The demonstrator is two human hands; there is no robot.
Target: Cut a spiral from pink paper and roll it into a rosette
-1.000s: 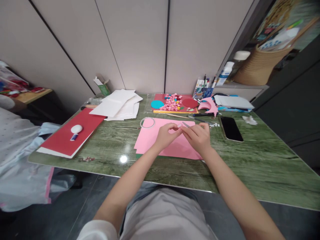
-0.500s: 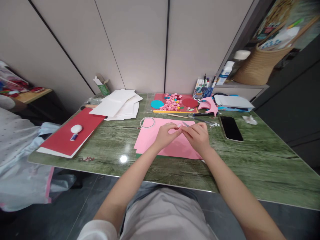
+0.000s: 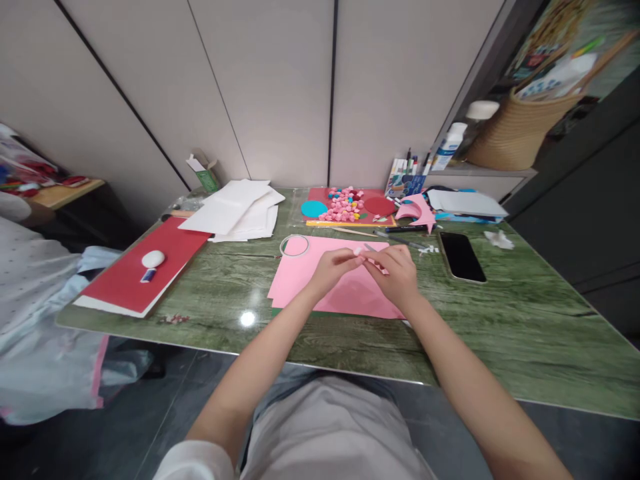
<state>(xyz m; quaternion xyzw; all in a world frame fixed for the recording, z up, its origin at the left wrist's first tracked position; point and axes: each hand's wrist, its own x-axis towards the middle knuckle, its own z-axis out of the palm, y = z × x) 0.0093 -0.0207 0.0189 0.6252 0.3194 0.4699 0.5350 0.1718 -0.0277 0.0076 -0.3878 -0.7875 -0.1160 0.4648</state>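
Above the pink paper [image 3: 293, 283], my left hand [image 3: 333, 270] pinches a small whitish piece [image 3: 357, 251] between thumb and fingertips. My right hand [image 3: 395, 267] is closed, its fingertips meeting the left ones right beside the piece. A thin grey pointed tool [image 3: 370, 247] shows behind the right fingers; whether it is held or lying there I cannot tell. What sits inside the right fingers is hidden. A white ring, like a roll of tape [image 3: 295, 245], rests on the paper's upper left corner. A green sheet edge [image 3: 278, 311] peeks out underneath.
Pink pompoms [image 3: 343, 207] lie behind, near a blue disc [image 3: 314, 209] and a red disc [image 3: 380, 207]. A phone [image 3: 463, 257] is at right. White sheets [image 3: 227, 207] and a red folder [image 3: 145, 273] are left, beside another person's sleeve [image 3: 25, 273]. Markers [image 3: 407, 175] stand at the back.
My hands stay over the pink paper. The fingertips shift slightly around the small whitish piece, and the right fingers curl a little differently. Nothing else has moved.
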